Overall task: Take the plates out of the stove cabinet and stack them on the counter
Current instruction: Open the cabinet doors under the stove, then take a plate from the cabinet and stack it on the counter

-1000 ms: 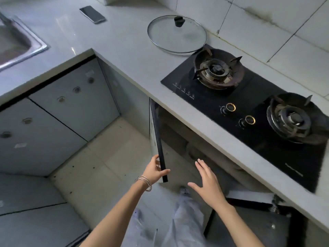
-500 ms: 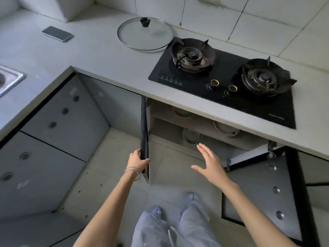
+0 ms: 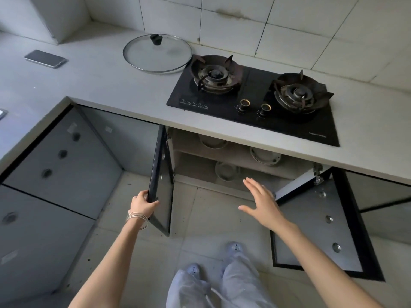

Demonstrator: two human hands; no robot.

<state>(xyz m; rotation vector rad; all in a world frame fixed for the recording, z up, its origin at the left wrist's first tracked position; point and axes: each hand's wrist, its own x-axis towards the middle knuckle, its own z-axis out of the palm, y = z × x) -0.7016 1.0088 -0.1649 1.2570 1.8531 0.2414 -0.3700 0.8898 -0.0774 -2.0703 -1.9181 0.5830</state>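
The cabinet under the black gas stove (image 3: 251, 94) stands with both doors swung out. Pale plates show inside: one (image 3: 213, 141) at the upper shelf's left, one (image 3: 264, 156) at its right, and one (image 3: 226, 171) on the lower shelf. My left hand (image 3: 142, 202) grips the front edge of the left door (image 3: 160, 174). My right hand (image 3: 261, 202) hovers flat with fingers spread in front of the opening, just below the lower plate and touching nothing. The right door (image 3: 320, 230) hangs wide open.
On the grey counter (image 3: 95, 85) left of the stove lie a glass pot lid (image 3: 157, 53) and a phone (image 3: 45, 58). A sink corner (image 3: 2, 113) shows at the far left. Grey cabinet fronts line the left side. My legs and shoes stand on the tiled floor below.
The view has swung to face the cabinet squarely, so the plates inside now show. My left hand has kept hold of the left door; my right hand stays spread before the opening.
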